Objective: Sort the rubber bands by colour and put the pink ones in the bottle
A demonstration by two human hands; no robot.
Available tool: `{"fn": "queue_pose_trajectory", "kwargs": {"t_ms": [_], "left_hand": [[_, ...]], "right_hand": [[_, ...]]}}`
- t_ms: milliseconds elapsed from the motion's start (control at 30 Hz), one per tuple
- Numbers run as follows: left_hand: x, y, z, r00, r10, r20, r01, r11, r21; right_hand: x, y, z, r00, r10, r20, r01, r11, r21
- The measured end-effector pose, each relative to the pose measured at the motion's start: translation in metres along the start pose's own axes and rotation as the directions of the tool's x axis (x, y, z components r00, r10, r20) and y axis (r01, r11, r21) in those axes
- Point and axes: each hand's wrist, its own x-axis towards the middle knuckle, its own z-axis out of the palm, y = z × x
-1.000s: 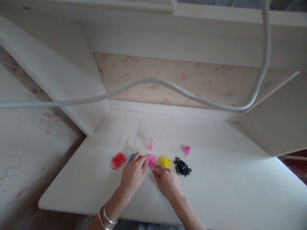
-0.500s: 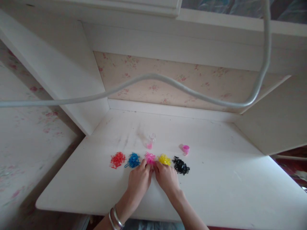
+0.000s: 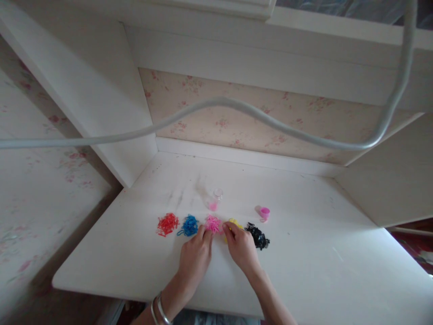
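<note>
Where our arms come over the near edge of the white surface (image 3: 111,266), our left hand (image 3: 196,255) and right hand (image 3: 241,246) sit side by side, close but apart, fingers curled down. The left touches the pink pile (image 3: 214,223); the right covers most of the yellow pile (image 3: 233,221). We cannot tell if either pinches any bands. The red pile (image 3: 167,224), blue pile (image 3: 190,225) and black pile (image 3: 259,236) share the row, each apart, likely so colours stay unmixed. Beyond stand a clear vial (image 3: 215,200) and a pink cap (image 3: 264,213).

Both forearms reach fwd from the bottom edge, converging. L hand (image 3: 196,256) & R hand (image 3: 242,247) are palm-down, side by side, knuckles up, fingers bent fwd; grip can't be made out.
</note>
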Motion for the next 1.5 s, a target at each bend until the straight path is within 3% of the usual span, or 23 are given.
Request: {"fn": "queue_pose_trajectory", "kwargs": {"t_ms": [233,433,667,933,1100,1233,1500], "left_hand": [[-0.022,-0.01,0.017,0.994,-0.079,-0.074,0.07,0.992,-0.109],[-0.029,-0.015,0.02,0.986,-0.098,-0.134,0.05,0.944,-0.326],[-0.026,-0.017,0.013,0.989,-0.106,-0.105,0.054,0.908,-0.415],[-0.027,-0.018,0.015,0.992,-0.1,-0.077,0.058,0.905,-0.421],[-0.027,-0.017,0.014,0.993,-0.091,-0.078,0.051,0.911,-0.409],[-0.027,-0.016,0.011,0.993,-0.094,-0.07,0.058,0.911,-0.407],[-0.027,-0.015,0.013,0.991,-0.094,-0.092,0.044,0.896,-0.441]], "right_hand": [[0.025,-0.006,-0.016,0.968,0.24,-0.077,-0.186,0.887,0.422],[0.064,-0.031,-0.033,0.957,0.212,-0.198,-0.106,0.891,0.441],[0.086,-0.043,-0.027,0.978,0.105,-0.179,-0.045,0.95,0.309],[0.065,-0.028,-0.032,0.97,0.112,-0.216,-0.069,0.978,0.196],[0.032,-0.007,-0.028,0.998,0.058,-0.032,-0.059,0.997,-0.052],[0.007,-0.002,-0.019,0.99,0.062,0.127,-0.018,0.948,-0.318],[-0.004,-0.008,-0.003,0.974,0.055,0.221,0.066,0.861,-0.505]]}}
